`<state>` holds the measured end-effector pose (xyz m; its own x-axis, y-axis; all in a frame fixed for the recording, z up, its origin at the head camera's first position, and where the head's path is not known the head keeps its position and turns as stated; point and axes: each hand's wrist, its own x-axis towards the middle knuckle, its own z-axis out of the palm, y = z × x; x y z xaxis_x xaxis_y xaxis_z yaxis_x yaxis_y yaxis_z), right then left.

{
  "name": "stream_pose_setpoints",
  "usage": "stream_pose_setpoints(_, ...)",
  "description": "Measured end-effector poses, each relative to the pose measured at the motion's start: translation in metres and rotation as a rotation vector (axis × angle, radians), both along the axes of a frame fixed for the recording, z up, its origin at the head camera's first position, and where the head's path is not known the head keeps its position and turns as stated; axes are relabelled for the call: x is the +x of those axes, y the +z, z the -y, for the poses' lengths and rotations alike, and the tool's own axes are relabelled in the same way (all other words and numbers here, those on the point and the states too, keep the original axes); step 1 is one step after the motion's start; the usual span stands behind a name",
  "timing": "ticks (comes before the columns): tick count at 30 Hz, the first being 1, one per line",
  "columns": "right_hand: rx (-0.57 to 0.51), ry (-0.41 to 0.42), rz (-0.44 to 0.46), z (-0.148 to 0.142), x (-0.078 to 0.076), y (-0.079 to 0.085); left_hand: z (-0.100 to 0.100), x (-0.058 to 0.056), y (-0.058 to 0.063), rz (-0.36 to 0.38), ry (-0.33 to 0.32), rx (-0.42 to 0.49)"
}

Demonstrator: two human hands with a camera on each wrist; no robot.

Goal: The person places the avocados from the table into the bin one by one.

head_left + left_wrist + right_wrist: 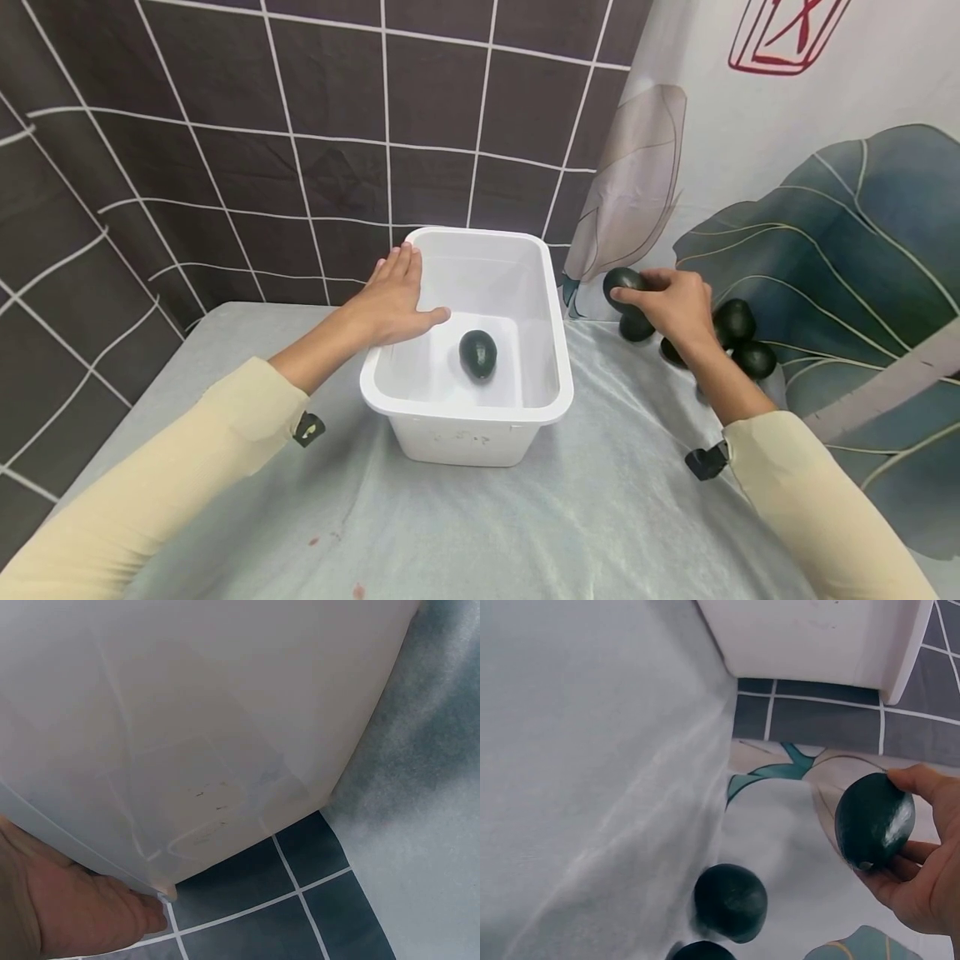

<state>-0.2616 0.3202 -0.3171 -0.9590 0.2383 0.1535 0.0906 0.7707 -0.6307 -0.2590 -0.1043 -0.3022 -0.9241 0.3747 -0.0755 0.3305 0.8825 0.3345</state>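
A white plastic tub (pixel 472 437) stands on the cloth-covered table, and one dark green avocado (pixel 477 354) lies on its floor. My left hand (pixel 393 300) rests on the tub's left rim, fingers straight and thumb reaching over the inside. In the left wrist view the same hand (pixel 94 911) lies along the tub's wall (pixel 187 750). Right of the tub, my right hand (pixel 675 308) pinches another avocado (pixel 621 287) between thumb and fingers. The right wrist view shows this held avocado (pixel 874 821) raised above the others.
Several more avocados (pixel 753 358) lie in a loose group under and beyond my right hand. Behind the tub hangs a dark cloth with a white grid (pixel 330 158). A leaf-patterned curtain (pixel 825 233) borders the right side. Grey cloth (pixel 480 533) covers the table.
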Motion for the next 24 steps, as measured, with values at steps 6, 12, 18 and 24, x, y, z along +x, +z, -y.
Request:
stream_pose_setpoints(6, 0.0, 0.02, -0.023, 0.006, -0.004, 0.007, 0.001, -0.001, 0.0, -0.008, -0.001, -0.005)
stream_pose_setpoints(12, -0.014, 0.031, -0.03, 0.013, -0.007, 0.01, 0.001, 0.0, 0.0, -0.01, -0.002, -0.008)
stream_pose_setpoints(18, -0.018, 0.039, -0.034, 0.017, -0.009, 0.013, 0.001, -0.001, -0.001, -0.004, -0.003, -0.012)
stream_pose_setpoints(24, -0.017, 0.052, -0.045, 0.021, -0.007, 0.017, 0.001, -0.001, -0.001, -0.004, -0.003, -0.01)
